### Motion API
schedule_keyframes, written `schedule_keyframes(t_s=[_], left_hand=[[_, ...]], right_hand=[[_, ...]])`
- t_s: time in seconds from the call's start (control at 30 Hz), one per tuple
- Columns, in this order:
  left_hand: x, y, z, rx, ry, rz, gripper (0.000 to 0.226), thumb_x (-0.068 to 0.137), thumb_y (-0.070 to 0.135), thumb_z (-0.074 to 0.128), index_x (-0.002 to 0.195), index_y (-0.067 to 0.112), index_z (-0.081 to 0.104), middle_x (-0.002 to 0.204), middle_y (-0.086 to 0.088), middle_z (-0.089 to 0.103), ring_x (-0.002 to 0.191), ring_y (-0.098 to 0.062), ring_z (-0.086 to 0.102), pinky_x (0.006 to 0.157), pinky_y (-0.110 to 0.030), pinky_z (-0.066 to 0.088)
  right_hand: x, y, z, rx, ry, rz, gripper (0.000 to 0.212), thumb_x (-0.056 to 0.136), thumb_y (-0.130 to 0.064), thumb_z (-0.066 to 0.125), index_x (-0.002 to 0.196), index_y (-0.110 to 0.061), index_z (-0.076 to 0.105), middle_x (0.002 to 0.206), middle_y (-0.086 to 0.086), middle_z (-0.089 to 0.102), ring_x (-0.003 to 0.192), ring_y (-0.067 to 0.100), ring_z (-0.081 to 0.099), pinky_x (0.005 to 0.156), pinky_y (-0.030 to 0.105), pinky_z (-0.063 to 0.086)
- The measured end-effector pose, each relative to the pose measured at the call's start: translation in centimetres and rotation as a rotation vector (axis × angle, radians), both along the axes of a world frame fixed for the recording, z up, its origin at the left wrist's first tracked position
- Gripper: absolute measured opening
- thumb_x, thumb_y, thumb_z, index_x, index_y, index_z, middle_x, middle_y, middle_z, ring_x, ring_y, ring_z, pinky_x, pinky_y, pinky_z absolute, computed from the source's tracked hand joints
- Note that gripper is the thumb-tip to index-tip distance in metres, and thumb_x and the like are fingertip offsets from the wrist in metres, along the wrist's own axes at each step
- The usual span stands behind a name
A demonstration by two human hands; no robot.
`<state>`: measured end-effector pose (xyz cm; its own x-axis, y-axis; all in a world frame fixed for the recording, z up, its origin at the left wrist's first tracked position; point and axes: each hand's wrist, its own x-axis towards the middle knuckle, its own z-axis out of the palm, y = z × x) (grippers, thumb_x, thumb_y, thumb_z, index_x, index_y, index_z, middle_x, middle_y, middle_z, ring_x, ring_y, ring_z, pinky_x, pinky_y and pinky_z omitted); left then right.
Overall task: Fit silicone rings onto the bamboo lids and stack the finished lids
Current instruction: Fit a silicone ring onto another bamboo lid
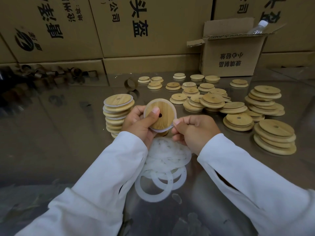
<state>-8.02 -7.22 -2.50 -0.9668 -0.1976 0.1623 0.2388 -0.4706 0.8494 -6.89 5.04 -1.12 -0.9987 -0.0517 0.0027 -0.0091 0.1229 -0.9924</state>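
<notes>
My left hand [139, 123] grips a round bamboo lid [162, 109] with a small centre hole, thumb pressed on its face. A translucent white silicone ring [159, 129] runs around the lid's rim. My right hand [194, 129] pinches that ring at the lid's lower right edge. Just left of the held lid stands a stack of ringed lids [117, 113]. A loose heap of silicone rings [163, 167] lies on the table below my hands. Many bare bamboo lids [235, 108] are spread and piled to the right.
The work surface is a shiny steel table [59, 133]. Large cardboard cartons [136, 31] wall off the back. An open small carton [233, 53] holding a plastic bottle [258, 27] stands at back right. Cardboard tube rings [131, 83] lie at back left.
</notes>
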Motion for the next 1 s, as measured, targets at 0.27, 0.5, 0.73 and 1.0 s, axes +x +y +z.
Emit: schedule_keyframes(t_s=[0.27,0.5,0.73,1.0], left_hand=[[0.1,-0.1,0.3,0.054,-0.05,-0.024,0.004,0.087,0.002,0.049,0.086,0.0,0.051,0.082,-0.015,0.06,0.072,-0.022,0.064,0.059,-0.032,0.058],[0.1,0.0,0.3,0.056,-0.048,-0.055,0.003,0.086,0.003,0.05,0.084,0.0,0.051,0.079,-0.016,0.06,0.062,-0.018,0.067,0.055,-0.032,0.058],[0.0,-0.1,0.2,0.054,-0.054,-0.054,0.005,0.085,0.002,0.051,0.087,-0.002,0.053,0.081,-0.017,0.061,0.065,-0.019,0.068,0.056,-0.032,0.058],[0.4,0.3,0.0,-0.017,-0.037,-0.125,0.032,0.067,0.013,0.062,0.097,0.001,0.058,0.081,-0.01,0.071,0.079,-0.022,0.069,0.072,-0.036,0.058]], right_hand=[[0.0,0.1,0.3,-0.001,0.01,0.005,0.024,0.089,-0.012,0.058,0.066,-0.016,0.06,0.048,-0.01,0.057,0.037,-0.001,0.052,0.057,0.019,0.048],[-0.4,0.4,0.0,-0.02,0.026,0.014,0.023,0.089,-0.014,0.059,0.065,-0.017,0.06,0.044,-0.011,0.057,0.036,-0.002,0.051,0.047,0.012,0.045],[-0.7,0.4,-0.3,-0.02,0.061,-0.032,0.01,0.085,-0.026,0.064,0.09,-0.019,0.059,0.066,-0.004,0.065,0.047,0.003,0.059,0.054,0.021,0.045],[-1.6,1.2,-0.3,0.06,0.192,-0.075,0.007,0.084,-0.026,0.065,0.078,-0.023,0.064,0.07,-0.002,0.066,0.066,0.014,0.062,0.068,0.026,0.049]])
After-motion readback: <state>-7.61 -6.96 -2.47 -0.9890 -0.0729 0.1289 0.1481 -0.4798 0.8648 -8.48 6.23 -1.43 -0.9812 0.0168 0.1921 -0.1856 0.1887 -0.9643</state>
